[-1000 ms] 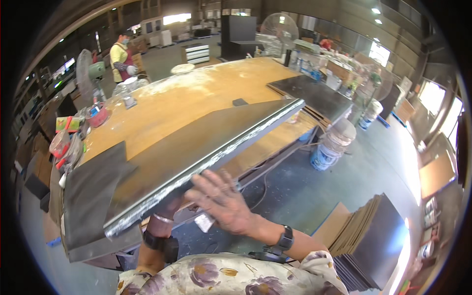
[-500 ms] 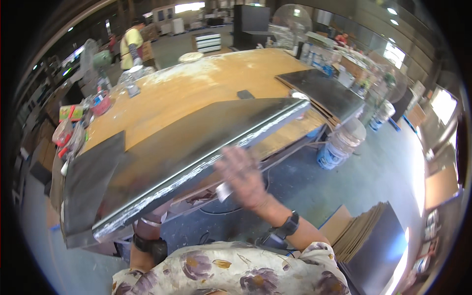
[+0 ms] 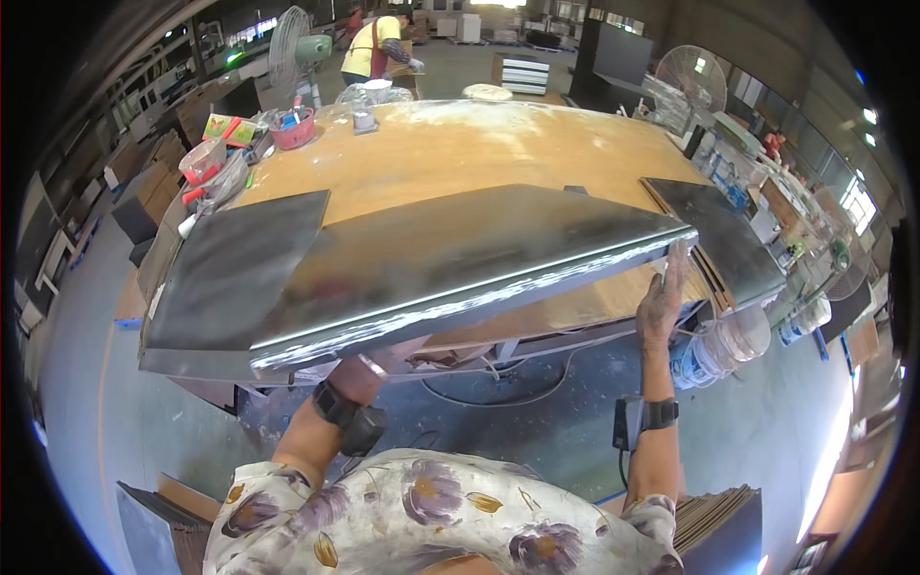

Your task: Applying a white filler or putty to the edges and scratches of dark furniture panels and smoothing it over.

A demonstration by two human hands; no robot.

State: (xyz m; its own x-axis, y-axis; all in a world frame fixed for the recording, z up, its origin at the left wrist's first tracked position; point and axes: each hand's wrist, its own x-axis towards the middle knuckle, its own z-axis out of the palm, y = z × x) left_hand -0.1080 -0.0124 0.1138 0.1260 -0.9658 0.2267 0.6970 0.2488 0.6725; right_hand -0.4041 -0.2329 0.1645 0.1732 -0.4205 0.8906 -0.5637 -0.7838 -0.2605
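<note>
Fingers (image 3: 671, 273) of right hand (image 3: 659, 309) stretched up and held together, flat against near right corner of grey metal panel (image 3: 460, 259). Left hand (image 3: 383, 359) mostly hidden beneath panel's near edge; finger state impossible to tell. Panel tilted, raised above plywood worktable (image 3: 460, 144), overlapping dark sheet (image 3: 235, 268) at left. Second dark sheet (image 3: 719, 230) lying at table's right end. Red basket (image 3: 294, 129) and colourful flat packages (image 3: 220, 125) at far left corner. White bucket (image 3: 714, 350) on floor at right.

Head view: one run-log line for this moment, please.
left hand: under dark panel | right hand: at panel's right corner | workbench beneath
</note>
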